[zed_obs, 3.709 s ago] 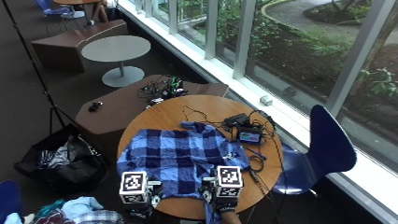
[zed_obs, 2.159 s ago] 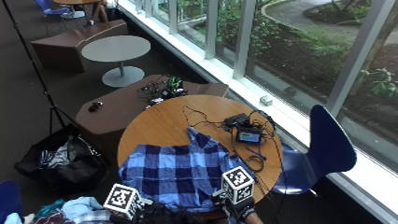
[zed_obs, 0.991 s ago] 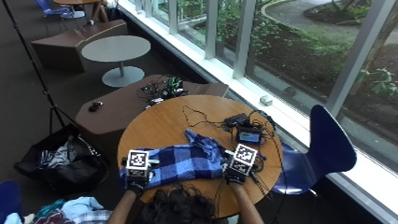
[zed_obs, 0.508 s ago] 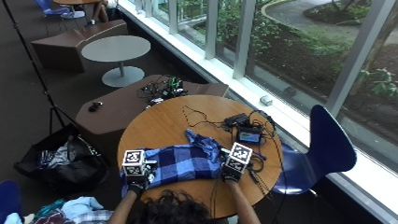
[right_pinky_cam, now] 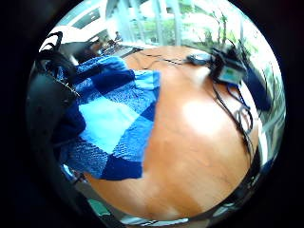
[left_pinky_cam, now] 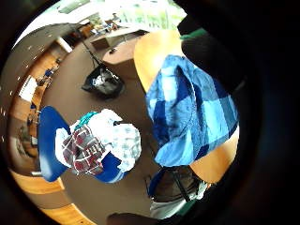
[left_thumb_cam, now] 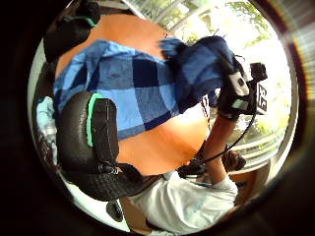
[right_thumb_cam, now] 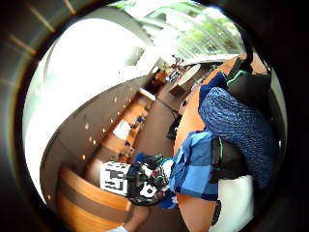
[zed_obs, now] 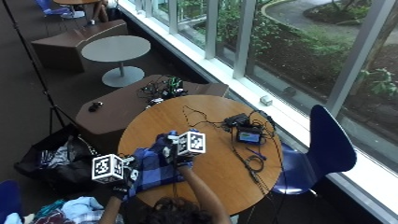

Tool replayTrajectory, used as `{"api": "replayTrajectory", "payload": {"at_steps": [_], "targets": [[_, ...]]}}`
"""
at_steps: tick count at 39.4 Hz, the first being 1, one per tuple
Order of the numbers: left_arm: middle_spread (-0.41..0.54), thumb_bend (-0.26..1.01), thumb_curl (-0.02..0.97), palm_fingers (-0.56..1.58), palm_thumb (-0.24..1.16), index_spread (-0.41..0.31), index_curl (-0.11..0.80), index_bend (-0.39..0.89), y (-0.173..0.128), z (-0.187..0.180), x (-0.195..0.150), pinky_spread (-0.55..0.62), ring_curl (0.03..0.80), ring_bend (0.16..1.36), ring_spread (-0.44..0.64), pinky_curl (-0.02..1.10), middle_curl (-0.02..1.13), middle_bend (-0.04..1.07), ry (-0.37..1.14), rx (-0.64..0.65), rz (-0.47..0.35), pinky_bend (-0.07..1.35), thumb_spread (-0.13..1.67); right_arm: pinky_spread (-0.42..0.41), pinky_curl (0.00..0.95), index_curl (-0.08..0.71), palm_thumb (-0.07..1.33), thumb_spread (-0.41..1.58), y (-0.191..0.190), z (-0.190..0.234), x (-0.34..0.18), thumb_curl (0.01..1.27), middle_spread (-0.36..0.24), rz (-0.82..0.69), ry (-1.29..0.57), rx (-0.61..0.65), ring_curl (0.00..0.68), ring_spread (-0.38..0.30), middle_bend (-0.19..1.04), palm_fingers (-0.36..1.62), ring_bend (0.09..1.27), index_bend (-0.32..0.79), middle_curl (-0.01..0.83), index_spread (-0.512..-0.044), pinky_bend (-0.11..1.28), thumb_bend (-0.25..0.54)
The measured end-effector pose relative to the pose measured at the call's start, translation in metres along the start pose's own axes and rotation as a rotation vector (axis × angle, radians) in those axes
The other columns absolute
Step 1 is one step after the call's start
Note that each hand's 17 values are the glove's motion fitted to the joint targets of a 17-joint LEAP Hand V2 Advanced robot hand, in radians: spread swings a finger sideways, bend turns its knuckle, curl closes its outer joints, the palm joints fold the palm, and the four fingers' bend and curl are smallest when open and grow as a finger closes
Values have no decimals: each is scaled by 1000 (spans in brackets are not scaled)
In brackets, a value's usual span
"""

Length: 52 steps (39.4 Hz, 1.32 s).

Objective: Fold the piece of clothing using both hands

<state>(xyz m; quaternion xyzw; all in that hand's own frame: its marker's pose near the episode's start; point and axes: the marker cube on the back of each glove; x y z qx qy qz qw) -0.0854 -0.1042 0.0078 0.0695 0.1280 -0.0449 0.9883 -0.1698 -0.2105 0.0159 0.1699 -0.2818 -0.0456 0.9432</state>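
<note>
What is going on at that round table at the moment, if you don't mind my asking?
A person is folding a blue checked shirt on the round wooden table. The left hand holds the cloth at the table's near edge, and the right hand has a grip on another part, raised over the middle. The shirt is bunched, not yet flat. Cables and a small device lie beside it.

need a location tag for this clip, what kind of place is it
Probably an office lounge or common area: round wooden table beside tall windows onto greenery, a blue chair, and a second small round table farther along.
</note>
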Motion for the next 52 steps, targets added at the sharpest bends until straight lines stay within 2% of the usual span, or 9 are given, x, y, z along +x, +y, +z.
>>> {"api": "replayTrajectory", "payload": {"at_steps": [10, 14, 18, 22, 25, 31, 34, 39, 52], "targets": [[-144, 11, 285, 736, 399, -185, 401, 151, 31, -33, -36, 254, 346, 426, -30, 368, 395, 204, 31, 169, -126, 180, 1378, -297, 459, 245, 1012, 688, 43, 112, -83, 569, -206, -254, 154, -247, 484, -255, 270, 1163, 724, 115, 465, -289, 520, -30], [-153, 14, 296, 753, 426, -186, 396, 146, 36, -41, -42, 244, 351, 427, -43, 364, 408, 212, 39, 182, -144, 178, 1376, -302, 454, 245, 1007, 669, 66, 114, -91, 576, -211, -314, 99, -394, 485, -256, 271, 1148, 722, 99, 467, -292, 512, -33], [-157, 11, 302, 765, 441, -187, 392, 150, 39, -45, -42, 239, 352, 423, -49, 356, 412, 210, 55, 186, -134, 176, 1376, -298, 450, 240, 963, 721, 90, 98, -93, 565, -208, -409, -124, -596, 478, -261, 251, 1084, 704, 84, 462, -294, 510, -45], [-159, 6, 308, 771, 451, -187, 388, 148, 41, -43, -36, 234, 352, 421, -58, 351, 416, 205, 60, 180, -99, 177, 1378, -188, 432, 265, 901, 882, 111, 57, -71, 537, -178, -465, -286, -753, 466, -224, 242, 909, 628, 150, 463, -296, 391, -32], [-161, -1, 311, 780, 453, -187, 386, 148, 41, -37, -27, 231, 353, 420, -61, 345, 421, 209, 26, 157, -66, 172, 1375, -68, 425, 309, 871, 981, 114, 25, -40, 522, -145, -447, -144, -734, 447, -168, 246, 808, 512, 221, 465, -296, 312, -24], [-169, -12, 311, 800, 445, -191, 384, 155, 38, -18, 2, 229, 352, 410, -67, 334, 426, 212, -107, 94, 3, 167, 1367, 31, 389, 329, 790, 1110, 94, -30, 44, 493, -111, -320, 452, -461, 376, -111, 202, 775, 331, 199, 446, -303, 309, -32], [-171, -13, 313, 801, 435, -192, 383, 154, 36, -10, 22, 228, 353, 408, -69, 331, 429, 210, -168, 65, 52, 168, 1365, 85, 387, 340, 754, 1166, 86, -59, 78, 479, -106, -220, 643, -419, 364, -89, 187, 702, 272, 181, 440, -309, 302, -27], [-167, -27, 304, 761, 382, -190, 379, 143, 39, -6, 52, 234, 358, 408, -64, 330, 432, 192, -245, -23, 120, 181, 1347, 158, 398, 333, 674, 1258, 82, -96, 107, 444, -93, -100, 672, -454, 354, -41, 151, 366, 204, 118, 420, -332, 301, -32], [-148, -18, 296, 710, 316, -177, 342, 121, 25, 12, 71, 214, 360, 427, -51, 352, 423, 186, -218, -45, 170, 225, 1320, 222, 358, 309, 548, 1375, 80, -112, 97, 384, -72, -85, 652, -352, 318, 2, 178, 308, 206, 150, 372, -348, 300, -19]]}}
